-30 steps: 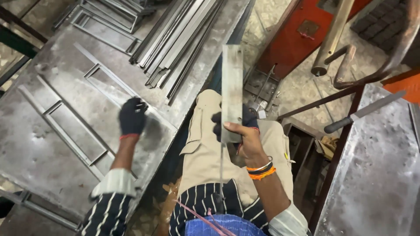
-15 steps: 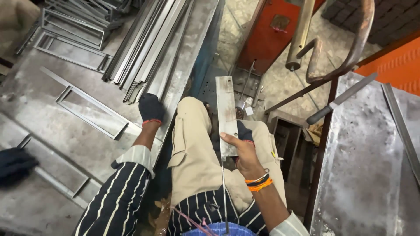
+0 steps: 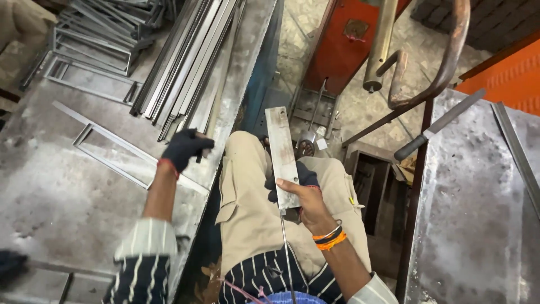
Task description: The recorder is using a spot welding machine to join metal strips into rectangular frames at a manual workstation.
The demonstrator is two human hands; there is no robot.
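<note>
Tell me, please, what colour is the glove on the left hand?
Black, red-edged glove, head view.

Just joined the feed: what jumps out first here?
The flat metal plate held upright over the lap by the right hand stands out most. The gloved left hand reaches to the long metal strips piled on the steel table at left. An orange machine stands ahead.

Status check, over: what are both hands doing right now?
Left hand, gloved, gripping the near end of a strip in the metal strips bundle. Right hand holds flat metal plate over lap. Nothing between them.
</note>
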